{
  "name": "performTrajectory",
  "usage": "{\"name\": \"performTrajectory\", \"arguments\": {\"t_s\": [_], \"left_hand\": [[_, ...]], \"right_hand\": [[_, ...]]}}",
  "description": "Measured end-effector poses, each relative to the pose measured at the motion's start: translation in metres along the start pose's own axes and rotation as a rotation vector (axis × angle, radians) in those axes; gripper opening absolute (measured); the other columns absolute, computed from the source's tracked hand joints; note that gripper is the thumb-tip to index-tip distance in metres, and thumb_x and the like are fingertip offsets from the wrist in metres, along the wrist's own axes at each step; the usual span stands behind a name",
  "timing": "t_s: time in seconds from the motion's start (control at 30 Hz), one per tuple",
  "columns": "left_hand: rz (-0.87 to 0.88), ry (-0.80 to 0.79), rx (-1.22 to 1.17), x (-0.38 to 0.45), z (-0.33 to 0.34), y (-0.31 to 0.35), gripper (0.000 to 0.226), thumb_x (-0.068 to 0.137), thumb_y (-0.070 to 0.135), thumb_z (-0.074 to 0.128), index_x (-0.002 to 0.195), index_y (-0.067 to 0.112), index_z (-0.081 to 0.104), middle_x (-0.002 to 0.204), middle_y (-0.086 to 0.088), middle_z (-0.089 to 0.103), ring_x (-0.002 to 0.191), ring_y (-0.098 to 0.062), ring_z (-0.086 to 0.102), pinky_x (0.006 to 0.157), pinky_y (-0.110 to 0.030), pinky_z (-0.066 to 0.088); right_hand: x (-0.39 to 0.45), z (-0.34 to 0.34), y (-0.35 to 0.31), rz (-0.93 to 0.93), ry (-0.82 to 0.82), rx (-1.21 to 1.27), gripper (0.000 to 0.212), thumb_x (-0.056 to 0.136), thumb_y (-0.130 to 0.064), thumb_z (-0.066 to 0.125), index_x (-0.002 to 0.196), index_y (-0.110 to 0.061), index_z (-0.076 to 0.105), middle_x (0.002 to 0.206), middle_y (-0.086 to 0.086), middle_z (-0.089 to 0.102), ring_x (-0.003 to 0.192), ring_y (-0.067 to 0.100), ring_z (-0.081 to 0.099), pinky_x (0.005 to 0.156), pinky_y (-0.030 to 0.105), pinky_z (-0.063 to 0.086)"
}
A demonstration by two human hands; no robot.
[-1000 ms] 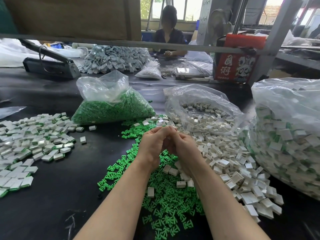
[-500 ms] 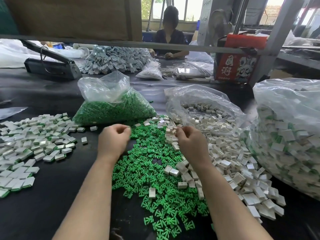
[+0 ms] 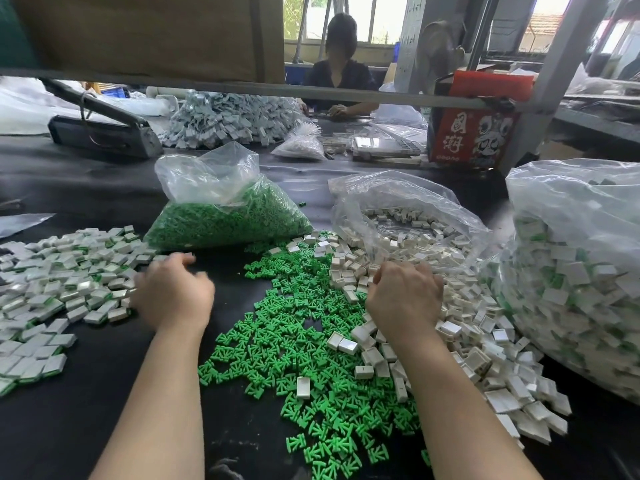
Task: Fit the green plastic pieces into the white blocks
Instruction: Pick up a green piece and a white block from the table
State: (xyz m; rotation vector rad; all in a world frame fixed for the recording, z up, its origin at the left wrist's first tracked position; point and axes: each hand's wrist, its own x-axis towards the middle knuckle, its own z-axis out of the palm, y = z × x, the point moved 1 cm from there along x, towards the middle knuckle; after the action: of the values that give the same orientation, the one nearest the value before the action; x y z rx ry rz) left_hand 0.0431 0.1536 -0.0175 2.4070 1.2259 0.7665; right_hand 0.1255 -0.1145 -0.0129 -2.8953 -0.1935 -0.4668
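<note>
Across my black-covered worktable (image 3: 86, 202) a grey metal frame rail (image 3: 311, 93) runs — daylit windows (image 3: 374, 19) behind it.

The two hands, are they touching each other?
Apart. The head view shows the left hand by the finished blocks and the right hand over the white blocks, with loose green pieces between them.

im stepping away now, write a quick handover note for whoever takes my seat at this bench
Left hand: over the edge of the finished blocks on the left; blurred, grip unclear.
Right hand: fingers curled down into the loose white blocks; what it holds is hidden.
Loose green pieces lie between the hands; more in the green bag.
Done: the left heap and the big bag on the right.
Left: many loose blocks and green pieces.
</note>
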Motion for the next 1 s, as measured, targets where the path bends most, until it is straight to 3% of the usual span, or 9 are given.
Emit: {"name": "performTrajectory", "arguments": {"t_s": [0.07, 0.13, 0.2, 0.3, 0.43, 0.53, 0.67, 0.87, 1.0], "left_hand": [[0.132, -0.122, -0.257, -0.007, 0.000, 0.020, 0.018, 0.085, 0.023, 0.070, 0.103, 0.020, 0.071, 0.095, -0.005, 0.070, 0.079, -0.022, 0.059, 0.060, -0.027, 0.041], [0.206, -0.362, -0.384, -0.019, 0.004, 0.042, 0.017, 0.083, 0.028, 0.073, 0.099, 0.024, 0.071, 0.094, -0.002, 0.071, 0.076, -0.015, 0.062, 0.066, -0.029, 0.050], [0.267, -0.557, -0.324, -0.033, 0.012, 0.059, 0.032, 0.082, 0.038, 0.073, 0.111, 0.027, 0.066, 0.112, -0.006, 0.064, 0.098, -0.022, 0.062, 0.089, -0.041, 0.053], [0.357, -0.722, -0.115, -0.053, 0.026, 0.075, 0.063, 0.079, 0.056, 0.070, 0.135, 0.035, 0.049, 0.141, -0.009, 0.040, 0.133, -0.029, 0.036, 0.112, -0.050, 0.032], [0.475, -0.732, 0.003, -0.064, 0.034, 0.085, 0.071, 0.076, 0.052, 0.075, 0.138, 0.037, 0.045, 0.145, -0.009, 0.035, 0.137, -0.029, 0.028, 0.113, -0.045, 0.028], [0.451, -0.741, -0.125, -0.064, 0.033, 0.083, 0.056, 0.075, 0.044, 0.080, 0.126, 0.037, 0.057, 0.142, -0.007, 0.040, 0.135, -0.027, 0.033, 0.114, -0.044, 0.031], [0.442, -0.662, -0.218, -0.063, 0.033, 0.080, 0.023, 0.079, 0.036, 0.079, 0.099, 0.034, 0.067, 0.120, 0.000, 0.051, 0.113, -0.023, 0.054, 0.100, -0.039, 0.046], [0.451, -0.615, -0.284, -0.067, 0.033, 0.082, 0.013, 0.081, 0.033, 0.077, 0.087, 0.038, 0.065, 0.109, 0.005, 0.054, 0.105, -0.019, 0.056, 0.096, -0.038, 0.047], [0.469, -0.593, -0.512, -0.069, 0.033, 0.089, 0.011, 0.089, 0.029, 0.069, 0.100, 0.026, 0.069, 0.098, 0.007, 0.066, 0.080, -0.003, 0.059, 0.071, -0.020, 0.048]], "right_hand": [[0.000, 0.001, 0.001, 0.021, -0.021, -0.032, 0.017, 0.086, -0.020, 0.051, 0.100, -0.018, 0.060, 0.100, -0.001, 0.060, 0.101, 0.022, 0.045, 0.087, 0.037, 0.039], [0.000, 0.003, 0.001, 0.013, -0.076, -0.059, 0.021, 0.087, -0.024, 0.051, 0.105, -0.018, 0.059, 0.111, 0.001, 0.058, 0.109, 0.024, 0.044, 0.091, 0.039, 0.038], [0.000, 0.005, 0.002, 0.000, -0.142, -0.050, 0.024, 0.091, -0.031, 0.052, 0.113, -0.023, 0.059, 0.120, 0.003, 0.055, 0.117, 0.025, 0.041, 0.096, 0.041, 0.035], [0.002, 0.008, 0.003, -0.008, -0.149, 0.003, 0.025, 0.095, -0.032, 0.051, 0.119, -0.031, 0.059, 0.120, 0.001, 0.057, 0.115, 0.023, 0.043, 0.094, 0.039, 0.034], [0.002, 0.011, 0.001, -0.016, -0.087, 0.048, 0.021, 0.096, -0.027, 0.052, 0.114, -0.031, 0.062, 0.104, -0.005, 0.065, 0.102, 0.018, 0.047, 0.088, 0.037, 0.036], [0.002, 0.012, 0.002, -0.025, -0.042, 0.070, 0.018, 0.096, -0.027, 0.053, 0.111, -0.029, 0.062, 0.099, -0.005, 0.067, 0.097, 0.017, 0.048, 0.083, 0.036, 0.036], [0.001, 0.012, 0.000, -0.048, -0.007, 0.107, 0.018, 0.094, -0.027, 0.054, 0.112, -0.029, 0.057, 0.099, -0.004, 0.068, 0.096, 0.018, 0.050, 0.081, 0.036, 0.036], [0.000, 0.010, -0.003, -0.087, 0.061, 0.285, 0.017, 0.093, -0.022, 0.055, 0.108, -0.029, 0.054, 0.082, -0.007, 0.068, 0.088, 0.019, 0.055, 0.085, 0.037, 0.043], [0.001, 0.006, -0.008, -0.150, 0.099, 0.476, 0.012, 0.092, -0.025, 0.060, 0.102, -0.026, 0.053, 0.083, -0.007, 0.067, 0.086, 0.017, 0.059, 0.082, 0.033, 0.041]]}}
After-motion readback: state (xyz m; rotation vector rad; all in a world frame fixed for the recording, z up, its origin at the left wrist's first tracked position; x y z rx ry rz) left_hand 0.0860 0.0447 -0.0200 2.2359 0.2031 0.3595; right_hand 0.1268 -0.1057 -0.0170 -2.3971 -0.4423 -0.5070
